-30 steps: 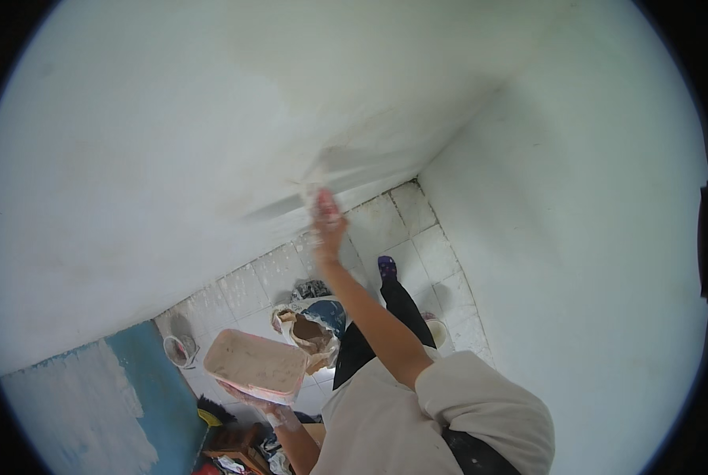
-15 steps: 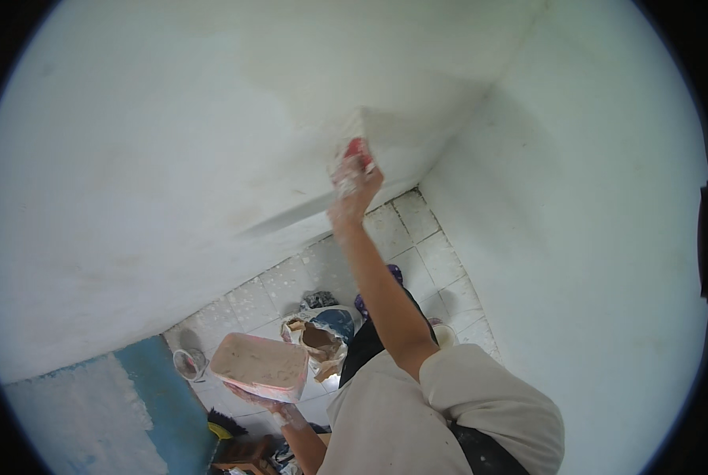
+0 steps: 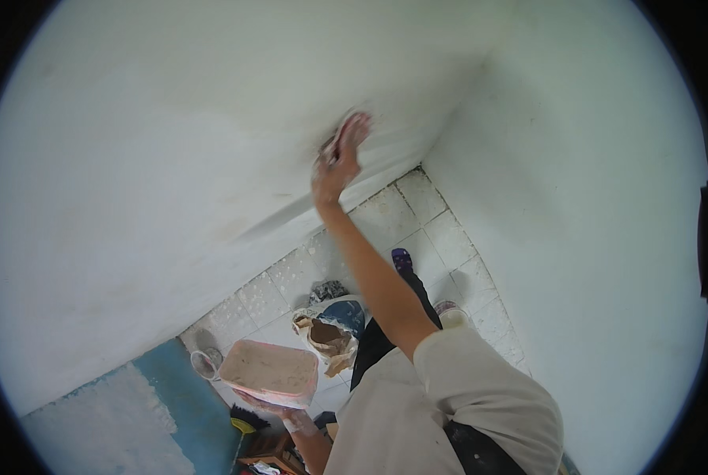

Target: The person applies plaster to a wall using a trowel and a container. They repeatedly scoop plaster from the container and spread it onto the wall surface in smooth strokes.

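Against the pale wall (image 3: 211, 174), my right hand (image 3: 334, 170) grips a plaster-smeared trowel with red on it (image 3: 352, 133). Motion blurs both hand and tool, so its exact shape is hard to read. Lower down, my left hand (image 3: 271, 405) bears from below a pinkish rectangular tub (image 3: 268, 372) filled level with light brown plaster. White smears coat its fingers and wrist, and the far fingers are hidden beneath the tub.
On the splattered tile floor (image 3: 386, 218) stand an open paper bag (image 3: 330, 336) and a small white bucket (image 3: 205, 362). A black-bristled broom (image 3: 247, 418) and brown wooden furniture (image 3: 273, 455) are at the lower left. Another wall (image 3: 591, 222) meets the first at the right.
My right hand and the trowel have moved slightly up and left along the wall, and the tool has turned. The tub and left hand now appear a little lower and further right.
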The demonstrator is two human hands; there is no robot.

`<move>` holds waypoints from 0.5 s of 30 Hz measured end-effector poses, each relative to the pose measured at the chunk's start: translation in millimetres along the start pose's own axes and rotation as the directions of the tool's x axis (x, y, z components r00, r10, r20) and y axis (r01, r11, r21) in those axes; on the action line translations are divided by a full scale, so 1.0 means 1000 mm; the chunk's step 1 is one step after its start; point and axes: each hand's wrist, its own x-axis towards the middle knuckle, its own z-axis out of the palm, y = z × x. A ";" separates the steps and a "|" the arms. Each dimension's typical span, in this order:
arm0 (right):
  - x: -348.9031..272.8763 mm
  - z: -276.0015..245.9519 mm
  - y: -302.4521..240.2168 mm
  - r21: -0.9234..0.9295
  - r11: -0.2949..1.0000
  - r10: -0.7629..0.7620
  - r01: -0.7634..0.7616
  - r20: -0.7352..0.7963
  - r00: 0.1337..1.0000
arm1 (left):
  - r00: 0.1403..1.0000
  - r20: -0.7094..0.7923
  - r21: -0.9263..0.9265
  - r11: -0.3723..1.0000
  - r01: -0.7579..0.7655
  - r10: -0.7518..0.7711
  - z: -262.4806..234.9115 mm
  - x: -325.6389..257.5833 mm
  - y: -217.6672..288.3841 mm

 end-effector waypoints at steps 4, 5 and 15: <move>-0.035 -0.059 0.001 0.129 0.935 0.286 -0.331 0.276 0.917 | 0.986 -0.161 -0.034 0.999 0.036 -0.041 0.018 -0.010 -0.010; -0.035 -0.071 0.020 0.095 0.891 0.410 -0.444 0.252 0.877 | 0.980 -0.188 -0.055 0.997 0.051 -0.060 0.024 -0.011 -0.007; 0.091 -0.106 -0.018 0.692 0.138 0.658 -0.709 0.471 0.587 | 0.914 -0.352 -0.258 0.959 0.114 -0.203 0.001 -0.022 0.042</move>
